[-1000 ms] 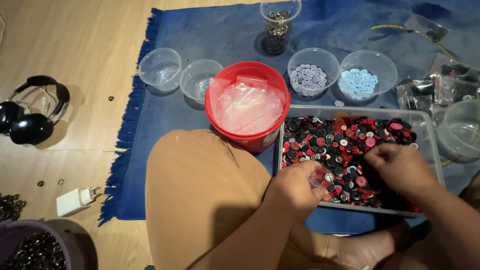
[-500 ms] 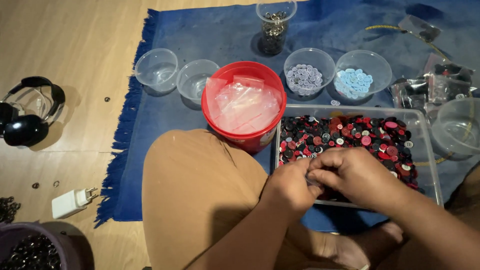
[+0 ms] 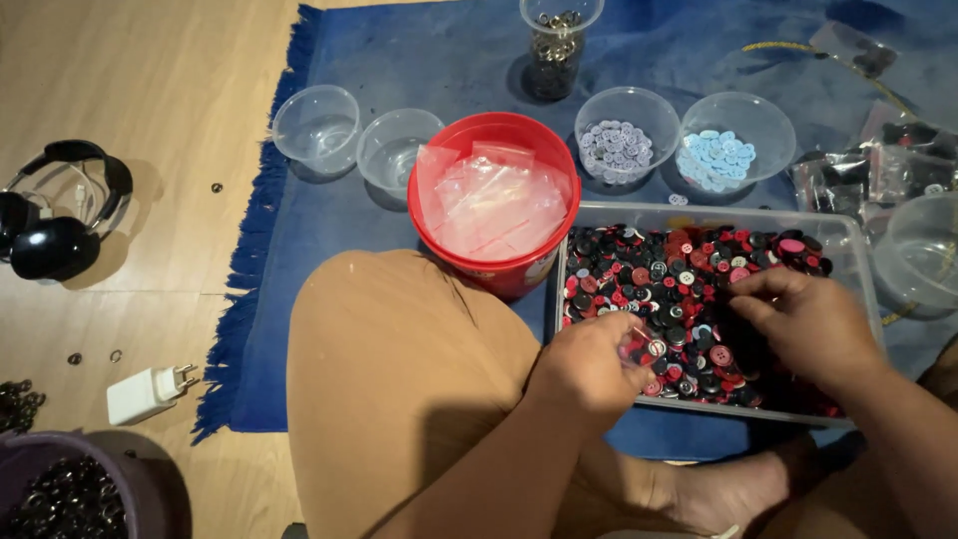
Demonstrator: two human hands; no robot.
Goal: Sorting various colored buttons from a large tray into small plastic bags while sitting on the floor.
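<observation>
**Hands in the button tray**

Left hand (image 3: 589, 364) pinches a few small buttons at the near-left edge of the clear tray (image 3: 848, 235). Right hand (image 3: 803, 324) rests curled in the buttons (image 3: 689, 284); whether it grips any, cannot tell. The tray's long axis runs left-right. Beyond sits the red bucket (image 3: 494, 195).

Left hand (image 3: 589, 364): curled at the near edge of the clear tray (image 3: 848, 235), fingertips pinching something small.
Right hand (image 3: 808, 324): palm down, fingers in the red, black and pink buttons (image 3: 679, 269).
Red bucket (image 3: 494, 205): just left of the tray, holding clear plastic bags.
Bowls: one of grey buttons (image 3: 624, 150), one of pale blue buttons (image 3: 718, 155), behind the tray.
Headphones (image 3: 50, 230): on the wooden floor, left.
</observation>
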